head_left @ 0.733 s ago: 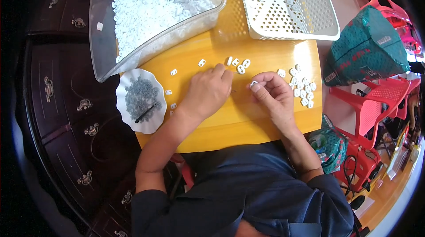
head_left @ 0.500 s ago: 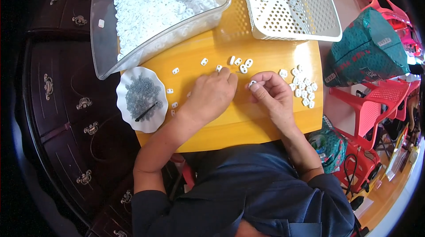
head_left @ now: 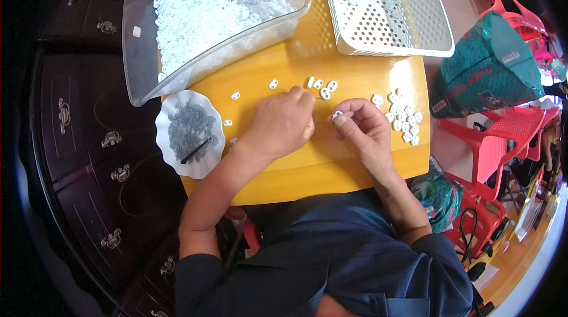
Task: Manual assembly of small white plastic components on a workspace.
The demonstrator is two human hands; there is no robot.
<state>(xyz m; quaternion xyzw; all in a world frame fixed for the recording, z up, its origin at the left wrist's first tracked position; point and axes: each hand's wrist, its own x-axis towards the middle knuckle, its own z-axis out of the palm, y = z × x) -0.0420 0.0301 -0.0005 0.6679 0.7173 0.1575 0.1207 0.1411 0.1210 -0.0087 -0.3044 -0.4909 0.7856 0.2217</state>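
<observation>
Yellow desk (head_left: 307, 163) carries clear bin (head_left: 142, 39) of white pieces, perforated white basket (head_left: 408, 27), scalloped white dish (head_left: 168, 139). Left hand (head_left: 283, 124) rests mid-desk, fingers curled; contents not discernible. Right hand (head_left: 362, 129) fingers pinch small white piece (head_left: 337, 115) just beside it.

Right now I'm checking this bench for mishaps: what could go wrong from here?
1. The right hand pinches one tiny white piece at its fingertips; it could slip and get lost.
2. The loose pile lies near the board's right edge; a wrist sweep might push pieces off.
3. The left forearm passes close to the white dish of small dark parts at the board's corner; a nudge could spill it.
</observation>
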